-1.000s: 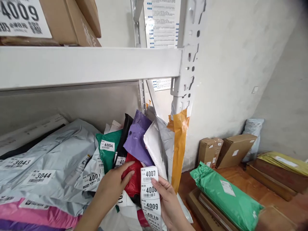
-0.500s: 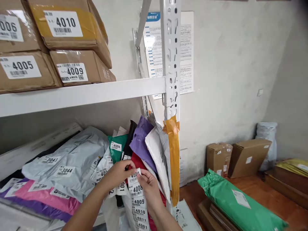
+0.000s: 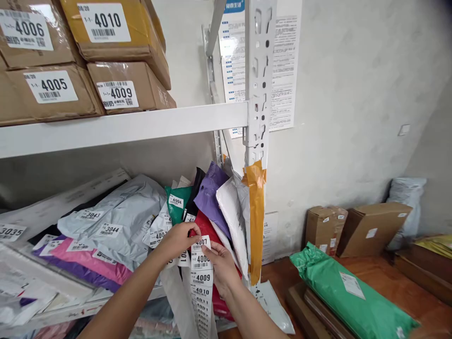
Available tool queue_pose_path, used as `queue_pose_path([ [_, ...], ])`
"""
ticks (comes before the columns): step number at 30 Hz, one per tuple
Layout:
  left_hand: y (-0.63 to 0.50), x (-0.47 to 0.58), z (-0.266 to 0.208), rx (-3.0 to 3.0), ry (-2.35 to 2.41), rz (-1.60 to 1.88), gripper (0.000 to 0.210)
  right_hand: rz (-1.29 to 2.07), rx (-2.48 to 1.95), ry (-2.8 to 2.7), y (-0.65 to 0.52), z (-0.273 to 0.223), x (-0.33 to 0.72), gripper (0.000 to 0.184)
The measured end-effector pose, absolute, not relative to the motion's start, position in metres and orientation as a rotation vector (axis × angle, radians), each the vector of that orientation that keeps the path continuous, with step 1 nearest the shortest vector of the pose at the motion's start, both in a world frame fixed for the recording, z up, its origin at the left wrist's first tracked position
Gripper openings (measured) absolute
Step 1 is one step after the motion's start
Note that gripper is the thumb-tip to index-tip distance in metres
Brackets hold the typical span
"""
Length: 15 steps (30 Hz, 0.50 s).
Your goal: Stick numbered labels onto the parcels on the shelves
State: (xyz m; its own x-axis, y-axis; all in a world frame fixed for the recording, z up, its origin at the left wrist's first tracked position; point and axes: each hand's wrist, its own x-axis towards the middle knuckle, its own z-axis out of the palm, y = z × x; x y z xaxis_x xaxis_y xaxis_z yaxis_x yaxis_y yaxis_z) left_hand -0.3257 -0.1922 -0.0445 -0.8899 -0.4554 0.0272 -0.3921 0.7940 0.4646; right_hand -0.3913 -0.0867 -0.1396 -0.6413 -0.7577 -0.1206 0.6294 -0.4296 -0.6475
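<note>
A long strip of white number labels (image 3: 202, 278) hangs down in front of the lower shelf, printed 4007, 4008, 4009 and on. My left hand (image 3: 177, 243) pinches it at its top left corner, by the 4007 label. Lower on the other side, my right hand (image 3: 223, 267) grips the strip's right edge, thumb over the 4008 label. Just behind my hands stand a red mailer bag (image 3: 203, 223), a purple mailer bag (image 3: 211, 190), a white mailer bag (image 3: 231, 207) and a green mailer bag (image 3: 179, 200) labelled 4004. Left of my wrist is a bag label (image 3: 157, 238) reading 4001.
Grey mailers (image 3: 118, 221) and a pink mailer (image 3: 90, 260) lie on the lower shelf. Labelled cardboard boxes (image 3: 127, 75) fill the upper shelf (image 3: 141, 125). A taped post (image 3: 257, 221) stands right of my hands. On the floor lies a long green parcel (image 3: 353, 292) near cartons (image 3: 374, 228).
The view has shifted slightly left and back, showing more of the shelves and more of the strip's lower end. Both hands keep their hold on the label strip.
</note>
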Motion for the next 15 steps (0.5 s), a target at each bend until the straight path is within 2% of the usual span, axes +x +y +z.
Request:
queue_pose_path([
  [9, -0.202, -0.327, -0.057, 0.595, -2.762, -0.825, 0.023, -1.880, -0.083, 0.739, -0.085, -0.137, -0.391, 0.041],
  [15, -0.201, -0.329, -0.056, 0.616, -2.752, -0.805, 0.023, -1.948, -0.156, 0.837, -0.081, -0.151, -0.387, 0.044],
])
